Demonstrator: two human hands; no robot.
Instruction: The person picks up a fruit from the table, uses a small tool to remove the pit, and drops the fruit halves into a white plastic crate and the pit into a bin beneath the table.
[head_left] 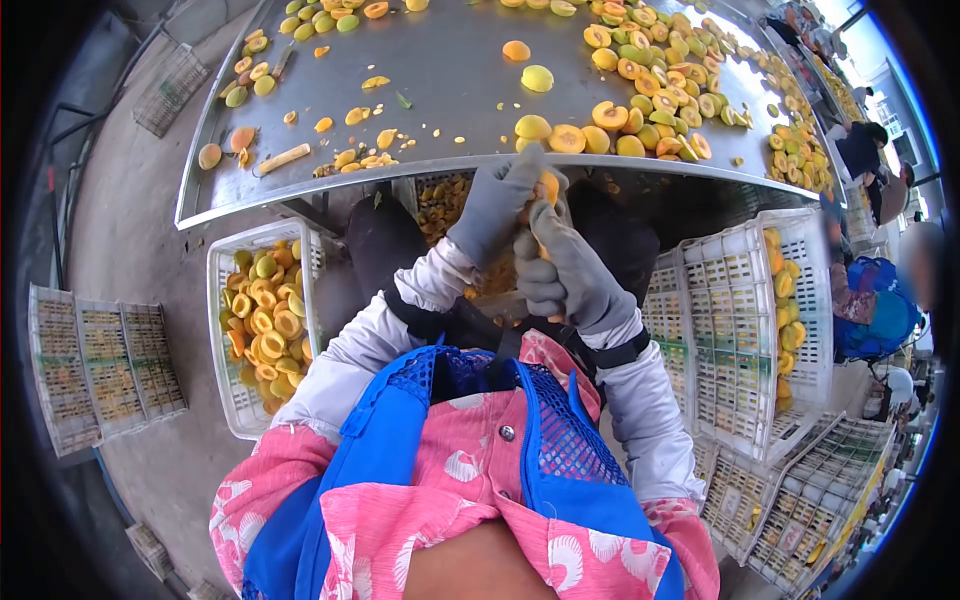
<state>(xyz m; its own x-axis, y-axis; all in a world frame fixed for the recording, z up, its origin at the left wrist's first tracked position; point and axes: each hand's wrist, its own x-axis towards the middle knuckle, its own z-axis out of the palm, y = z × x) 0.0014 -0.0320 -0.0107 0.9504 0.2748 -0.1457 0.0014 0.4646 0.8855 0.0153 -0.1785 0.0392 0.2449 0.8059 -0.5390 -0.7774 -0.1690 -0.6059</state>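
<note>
Apricot [547, 187] sits between our two gloved hands, just below the near edge of the steel counter [420, 60], above the lap. Our left hand [497, 203] comes in from the left and wraps over the fruit's top and left side, fingers curled around it. Our right hand [568, 268] is below and to the right, clenched tight, thumb side up against the fruit's underside; whether a blade sits in that fist we cannot tell, it's hidden by the glove. Both hands touch the apricot, so neither is nearer; the left covers more of it. Only a small orange patch shows, so its long axis is unclear; it looks roughly upright, tilted slightly right.

On the counter, well beyond the hands: a heap of halved apricots [655, 95] at far right, scattered halves and bits [365, 150] at centre left, greener whole fruit [320, 18] at the far left corner. A white crate [262, 325] to our left on the floor holds halved fruit. A taller crate [745, 320] to our right shows fruit along its right side. Empty-looking flat crates [100, 365] lie far left. Another person in blue [870, 310] sits at the right edge, apart from us.
</note>
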